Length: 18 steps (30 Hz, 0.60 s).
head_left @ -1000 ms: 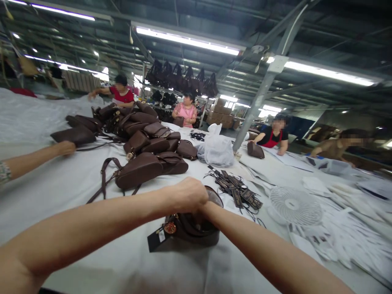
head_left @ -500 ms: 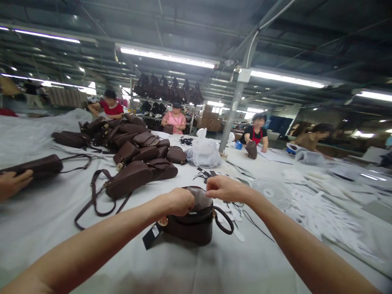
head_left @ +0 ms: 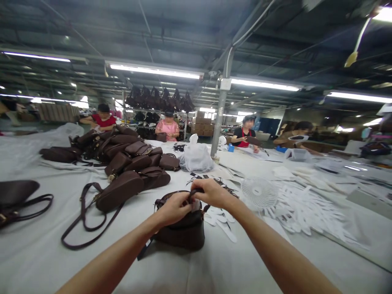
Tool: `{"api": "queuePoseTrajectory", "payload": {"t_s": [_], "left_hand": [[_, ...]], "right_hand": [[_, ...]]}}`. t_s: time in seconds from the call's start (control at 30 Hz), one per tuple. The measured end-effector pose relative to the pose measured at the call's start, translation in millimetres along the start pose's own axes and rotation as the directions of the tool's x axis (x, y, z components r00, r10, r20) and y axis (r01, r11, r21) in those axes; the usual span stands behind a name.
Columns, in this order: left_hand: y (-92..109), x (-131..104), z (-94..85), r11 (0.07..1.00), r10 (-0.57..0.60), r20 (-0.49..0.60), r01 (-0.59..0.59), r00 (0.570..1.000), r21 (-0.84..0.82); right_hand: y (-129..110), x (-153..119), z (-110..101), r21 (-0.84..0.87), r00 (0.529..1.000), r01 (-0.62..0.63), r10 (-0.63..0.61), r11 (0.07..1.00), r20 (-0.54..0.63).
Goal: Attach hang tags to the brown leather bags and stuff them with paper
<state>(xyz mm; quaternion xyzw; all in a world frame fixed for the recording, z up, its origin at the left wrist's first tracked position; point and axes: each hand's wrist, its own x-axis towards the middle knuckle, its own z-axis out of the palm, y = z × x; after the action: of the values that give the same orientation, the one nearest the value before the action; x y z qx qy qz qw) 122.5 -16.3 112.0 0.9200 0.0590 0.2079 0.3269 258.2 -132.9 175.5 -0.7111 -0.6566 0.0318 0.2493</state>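
L hand (head_left: 174, 209) & R hand (head_left: 212, 192) grip brn bag (head_left: 188, 238) at top.

white table (head_left: 232, 265) | brown handbag (head_left: 183, 241) | heaped brown bags (head_left: 134, 157) (farther left) | white plastic bag (head_left: 197, 157) | fan (head_left: 259, 192) | white cutouts (head_left: 312, 212)

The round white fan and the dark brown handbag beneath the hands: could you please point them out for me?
Round white fan (head_left: 257, 191), head view: the middle of its grille.
Dark brown handbag (head_left: 186, 237), head view: its lower side wall.
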Motion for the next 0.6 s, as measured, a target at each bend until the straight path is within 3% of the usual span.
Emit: {"api": "queuePoseTrajectory", "payload": {"t_s": [0.1, 0.17, 0.27, 0.4, 0.5, 0.6], "left_hand": [[-6.9, -0.4, -7.0, 0.995, -0.069, -0.008, 0.069, 0.998, -0.076], [-10.7, -1.3, -12.9, 0.995, -0.096, -0.035, 0.095, 0.995, -0.027], [-14.2, -5.1, -20.5, 0.963, -0.126, -0.134, 0.153, 0.983, 0.223], [-17.1, -10.8, -23.5, 0.827, -0.163, -0.176, 0.231, 0.971, 0.512], [-19.1, -10.9, -21.1, 0.845, -0.167, -0.181, 0.235, 0.969, 0.481], [-22.0, -7.6, -19.4, 0.910, -0.148, -0.258, 0.234, 0.955, 0.342]], "right_hand": [[2.2, 9.9, 10.0, -0.045, 0.997, -0.012, 0.008, 0.999, -0.078], [8.1, 8.8, 12.7, -0.051, 0.993, -0.049, 0.043, 0.997, -0.112], [18.2, -1.6, 11.6, -0.038, 0.985, -0.113, 0.107, 0.993, -0.132], [27.2, -19.7, 16.4, -0.024, 0.955, -0.251, 0.244, 0.968, -0.166], [30.8, -29.6, 28.6, 0.036, 0.915, -0.367, 0.368, 0.929, -0.167], [31.8, -35.7, 41.7, 0.181, 0.867, -0.473, 0.492, 0.862, -0.082]]}}
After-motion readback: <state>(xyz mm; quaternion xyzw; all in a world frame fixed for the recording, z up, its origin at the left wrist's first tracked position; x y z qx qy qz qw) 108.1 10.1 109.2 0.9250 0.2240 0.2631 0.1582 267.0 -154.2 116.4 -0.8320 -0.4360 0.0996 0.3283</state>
